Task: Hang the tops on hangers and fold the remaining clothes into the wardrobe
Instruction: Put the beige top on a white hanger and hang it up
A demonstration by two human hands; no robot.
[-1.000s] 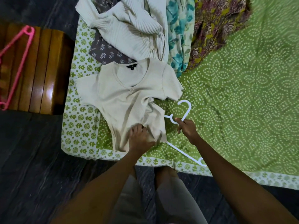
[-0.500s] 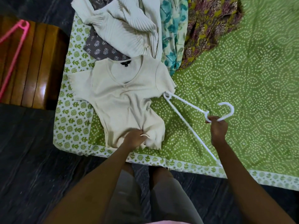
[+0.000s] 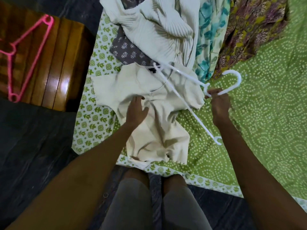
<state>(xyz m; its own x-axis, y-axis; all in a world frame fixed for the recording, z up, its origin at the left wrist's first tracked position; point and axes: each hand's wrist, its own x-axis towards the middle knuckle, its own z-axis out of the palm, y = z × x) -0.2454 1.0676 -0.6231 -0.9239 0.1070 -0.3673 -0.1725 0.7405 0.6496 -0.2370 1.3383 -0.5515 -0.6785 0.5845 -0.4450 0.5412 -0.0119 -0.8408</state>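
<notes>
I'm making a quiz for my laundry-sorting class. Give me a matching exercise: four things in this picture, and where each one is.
Things:
1. white hanger
2. pink hanger
3. cream top
4. left hand

Places:
A. on the wooden surface
B. flat on the green bedsheet
C. gripped by the right hand at its hook
D. resting on the cream top

Pairs: 1-C, 2-A, 3-B, 4-D

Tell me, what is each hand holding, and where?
The right hand grips the white hanger at its hook's base. The left hand holds nothing.
</notes>
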